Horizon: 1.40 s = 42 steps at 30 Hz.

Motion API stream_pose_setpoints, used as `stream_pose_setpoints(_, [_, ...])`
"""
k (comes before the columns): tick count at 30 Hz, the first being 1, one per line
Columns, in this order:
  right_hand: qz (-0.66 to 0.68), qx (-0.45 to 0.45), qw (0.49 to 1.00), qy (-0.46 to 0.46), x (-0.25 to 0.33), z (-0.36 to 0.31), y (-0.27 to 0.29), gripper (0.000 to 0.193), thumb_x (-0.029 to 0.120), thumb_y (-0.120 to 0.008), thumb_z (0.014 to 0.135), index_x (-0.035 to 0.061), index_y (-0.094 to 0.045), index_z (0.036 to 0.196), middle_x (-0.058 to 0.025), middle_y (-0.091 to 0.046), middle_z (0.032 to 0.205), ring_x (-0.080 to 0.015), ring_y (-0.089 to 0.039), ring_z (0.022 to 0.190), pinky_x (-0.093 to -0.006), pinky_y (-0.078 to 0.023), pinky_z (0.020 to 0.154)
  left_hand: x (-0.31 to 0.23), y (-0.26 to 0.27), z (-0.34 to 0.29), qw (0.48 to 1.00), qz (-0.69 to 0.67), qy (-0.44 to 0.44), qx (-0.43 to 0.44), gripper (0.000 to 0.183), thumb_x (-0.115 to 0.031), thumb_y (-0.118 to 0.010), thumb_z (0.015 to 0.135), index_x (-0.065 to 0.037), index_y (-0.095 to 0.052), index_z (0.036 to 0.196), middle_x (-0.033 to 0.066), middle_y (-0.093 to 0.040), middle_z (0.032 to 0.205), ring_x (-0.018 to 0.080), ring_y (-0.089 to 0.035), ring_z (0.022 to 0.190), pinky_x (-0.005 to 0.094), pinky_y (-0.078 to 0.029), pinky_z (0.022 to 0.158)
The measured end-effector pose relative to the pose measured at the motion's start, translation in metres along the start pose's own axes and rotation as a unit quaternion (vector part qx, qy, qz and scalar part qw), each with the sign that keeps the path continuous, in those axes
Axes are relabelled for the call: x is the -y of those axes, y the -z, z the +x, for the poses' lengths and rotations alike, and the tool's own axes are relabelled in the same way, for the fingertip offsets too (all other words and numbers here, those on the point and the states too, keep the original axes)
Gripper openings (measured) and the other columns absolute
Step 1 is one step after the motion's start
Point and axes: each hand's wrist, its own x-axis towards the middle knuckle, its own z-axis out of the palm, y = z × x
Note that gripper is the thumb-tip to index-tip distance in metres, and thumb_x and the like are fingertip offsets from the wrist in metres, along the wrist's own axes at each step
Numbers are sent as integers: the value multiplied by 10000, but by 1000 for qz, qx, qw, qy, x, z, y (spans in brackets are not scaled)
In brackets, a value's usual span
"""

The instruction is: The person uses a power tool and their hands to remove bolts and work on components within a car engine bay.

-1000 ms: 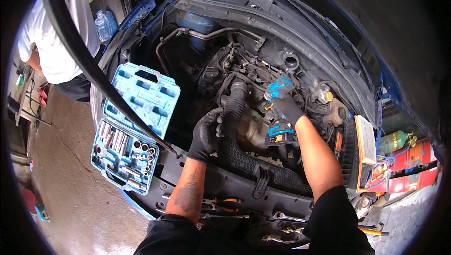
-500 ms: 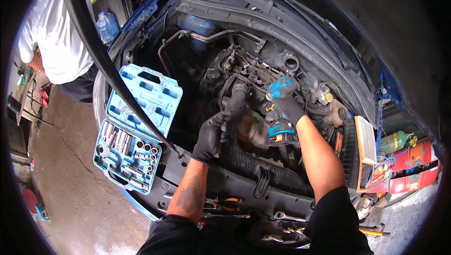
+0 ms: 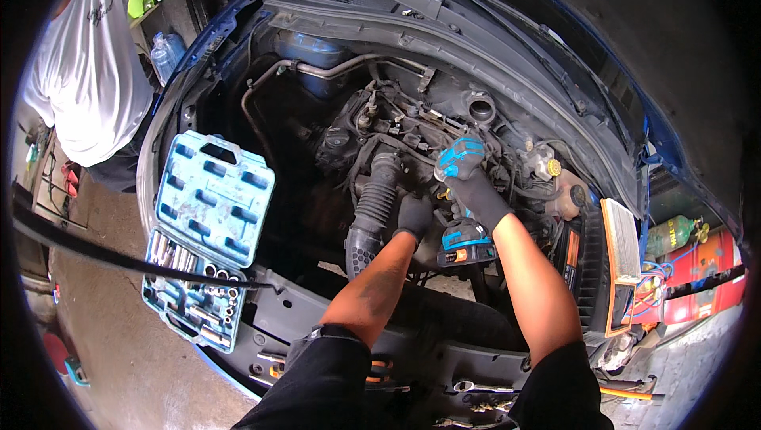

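My right hand (image 3: 477, 191), in a black glove, is closed round the grip of a blue and black cordless driver (image 3: 461, 157). The driver's nose faces left over the engine (image 3: 412, 125), and its battery end hangs toward me. My left hand (image 3: 414, 214), also gloved, reaches down into the engine bay just left of the driver's battery. Its fingers are hidden, so what they touch cannot be made out. Close to its left side runs a black corrugated intake hose (image 3: 376, 202) with a honeycomb-textured lower end.
An open blue socket case (image 3: 216, 200) rests on the bay's left edge, crossed by a black prop rod (image 3: 119, 249). A ratchet wrench (image 3: 482, 387) lies on the front panel. An air filter (image 3: 620, 240) stands at right, near red cylinders (image 3: 701, 259). Another person (image 3: 91, 65) stands far left.
My left hand has moved right, from left of the corrugated hose to its right side, lower in the bay. The driver stays in my right hand. The view has shifted slightly.
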Motion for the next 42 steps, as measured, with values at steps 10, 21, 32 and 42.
stream_pose_setpoints(10, [-21,-49,998,21,-16,-2,11,293,217,-671,912,21,-627,1125,-24,-647,948,-103,-584,828,-310,-496,737,0,-24,32,904,-408,123,-31,218,-18,-593,876,40,-646,1079,218,-688,1063,293,-671,977,373,-517,840])
stream_pose_setpoints(21, [75,-1,996,-39,33,-70,43,291,250,-618,966,74,-563,1192,-43,-595,845,-99,-585,593,-267,-478,498,4,-38,28,934,-322,134,-77,169,-91,-608,904,36,-674,994,218,-696,900,308,-698,853,393,-530,724])
stream_pose_setpoints(32, [-263,-182,947,-38,-27,-272,84,257,166,-651,910,45,-624,1135,-149,-629,1096,-291,-597,1043,-398,-460,923,13,-53,32,948,-299,64,-87,203,-237,-586,926,-60,-685,914,192,-681,840,354,-668,768,437,-500,661])
stream_pose_setpoints(42, [-626,-156,764,10,-95,-383,95,172,196,-682,774,129,-631,924,-96,-601,952,-330,-550,930,-427,-408,760,-6,-17,30,961,-245,80,-104,145,-118,-651,856,26,-666,860,229,-678,821,368,-677,781,411,-516,676])
